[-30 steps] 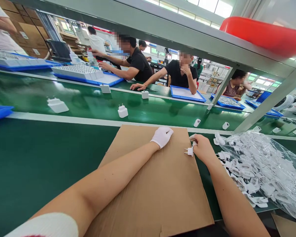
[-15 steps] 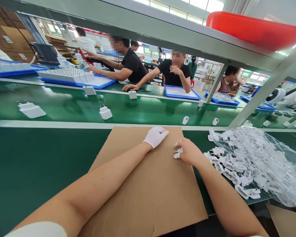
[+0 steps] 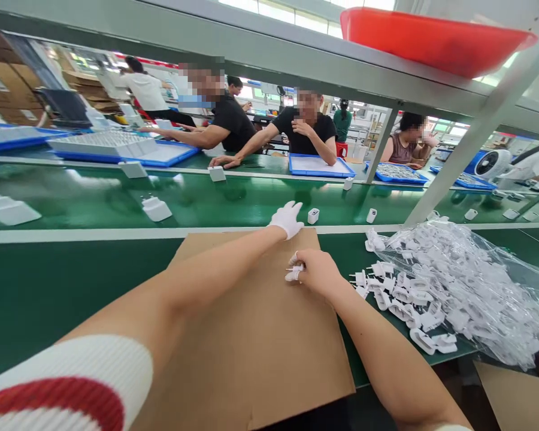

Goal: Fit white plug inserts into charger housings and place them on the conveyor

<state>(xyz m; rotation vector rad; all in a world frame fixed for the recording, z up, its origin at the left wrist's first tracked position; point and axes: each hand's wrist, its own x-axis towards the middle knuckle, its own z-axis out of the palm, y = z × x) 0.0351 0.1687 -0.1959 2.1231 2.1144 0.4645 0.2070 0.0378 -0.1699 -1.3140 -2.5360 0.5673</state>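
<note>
My left hand [image 3: 287,219], in a white glove, reaches past the far edge of the cardboard sheet [image 3: 269,335] over the belt's rim. Its fingers are spread and hold nothing. Just right of its fingertips a white charger housing [image 3: 313,216] stands on the green belt, apart from the hand. My right hand [image 3: 317,270], with white finger cots, pinches a small white plug piece [image 3: 297,269] above the cardboard, its thin pins pointing left. Fingers partly cover this piece. Right of that hand, loose white plug pieces [image 3: 399,293] lie beside a clear plastic bag [image 3: 485,287] full of similar parts.
More white chargers [image 3: 156,209] ride on the green conveyor belt [image 3: 233,203]. A metal post [image 3: 467,137] slants up to the overhead shelf, which carries a red basin [image 3: 431,42]. Across the belt, people sit with blue trays [image 3: 321,173].
My left hand has moved forward from the cardboard to the belt's edge and spread its fingers. My right hand still pinches the plug piece. Chargers on the belt appear further left, as the view shifts.
</note>
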